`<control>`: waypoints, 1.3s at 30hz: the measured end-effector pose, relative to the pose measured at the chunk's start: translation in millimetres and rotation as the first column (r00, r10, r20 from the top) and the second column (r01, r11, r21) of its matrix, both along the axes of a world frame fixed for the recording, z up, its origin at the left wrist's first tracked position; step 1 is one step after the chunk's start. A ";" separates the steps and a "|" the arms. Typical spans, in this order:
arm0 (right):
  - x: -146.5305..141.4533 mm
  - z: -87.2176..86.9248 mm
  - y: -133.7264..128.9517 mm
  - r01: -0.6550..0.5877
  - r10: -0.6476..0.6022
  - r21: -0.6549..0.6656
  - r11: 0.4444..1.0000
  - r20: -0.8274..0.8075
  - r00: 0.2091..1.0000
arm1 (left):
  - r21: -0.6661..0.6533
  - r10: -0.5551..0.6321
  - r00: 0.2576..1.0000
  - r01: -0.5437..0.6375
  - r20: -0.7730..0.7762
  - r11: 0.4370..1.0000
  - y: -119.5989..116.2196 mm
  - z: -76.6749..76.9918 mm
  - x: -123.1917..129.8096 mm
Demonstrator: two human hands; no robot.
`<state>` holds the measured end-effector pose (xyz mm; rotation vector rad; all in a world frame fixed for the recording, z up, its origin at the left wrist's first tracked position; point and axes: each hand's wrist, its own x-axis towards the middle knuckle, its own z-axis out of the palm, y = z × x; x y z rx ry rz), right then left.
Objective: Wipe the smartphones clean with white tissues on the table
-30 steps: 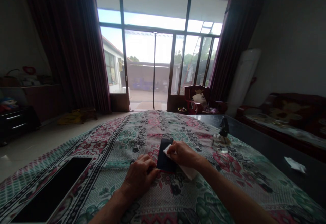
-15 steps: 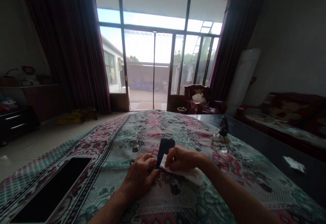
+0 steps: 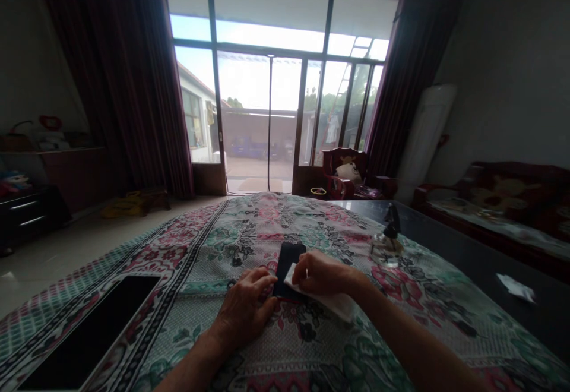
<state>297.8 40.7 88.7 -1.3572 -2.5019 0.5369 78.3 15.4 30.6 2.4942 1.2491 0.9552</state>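
A dark phone-shaped slab [image 3: 290, 256] lies flat on the flowered cloth [image 3: 249, 344]. At its left edge rests my left hand [image 3: 247, 300], fingers bent and close together; its fingertips touch the slab's side. My right hand [image 3: 323, 273] is closed on a white cloth [image 3: 338, 304] and presses it onto the slab's right part. Part of the white cloth trails right beneath that hand. The slab's lower right is covered by the cloth and fingers.
A large black-screened tablet [image 3: 89, 332] lies at the left. A clear spray bottle [image 3: 388, 240] with a black head stands to the right. Farther right, a crumpled white tissue [image 3: 515, 288] lies on the dark tabletop [image 3: 449, 255]. Beyond are a wooden chair [image 3: 342, 172] and glass doors.
My right hand has shifted slightly right and up with the white cloth, uncovering a bit more of the slab's lower left part. My left hand has hardly moved.
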 end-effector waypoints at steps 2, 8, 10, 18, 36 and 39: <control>-3.9 5.6 -6.6 -0.040 0.042 -0.074 0.996 0.023 0.999 | -0.002 -0.009 1.000 0.009 -0.004 1.000 -0.5 1.2 0.1; -9.2 10.6 -13.0 -0.119 0.127 -0.129 0.985 0.057 0.990 | -0.004 -0.024 1.000 0.024 0.006 1.000 -2.1 3.7 0.4; -6.5 5.9 -7.7 -0.090 0.092 -0.069 0.994 0.027 0.995 | -0.004 -0.024 1.000 0.024 0.012 1.000 -2.5 3.2 0.4; 7.5 -10.0 10.9 0.212 -0.218 0.252 0.944 -0.005 0.976 | -0.016 -0.018 0.999 0.019 0.030 1.000 -0.8 2.3 0.4; 3.9 -0.9 3.2 -0.021 0.020 -0.030 0.999 -0.010 1.000 | -0.010 -0.011 1.000 0.011 0.019 1.000 -2.0 5.3 1.0; -0.7 -9.2 7.7 0.149 -0.144 0.181 0.972 -0.038 0.989 | -0.007 -0.012 1.000 0.012 0.023 1.000 -1.2 4.0 0.9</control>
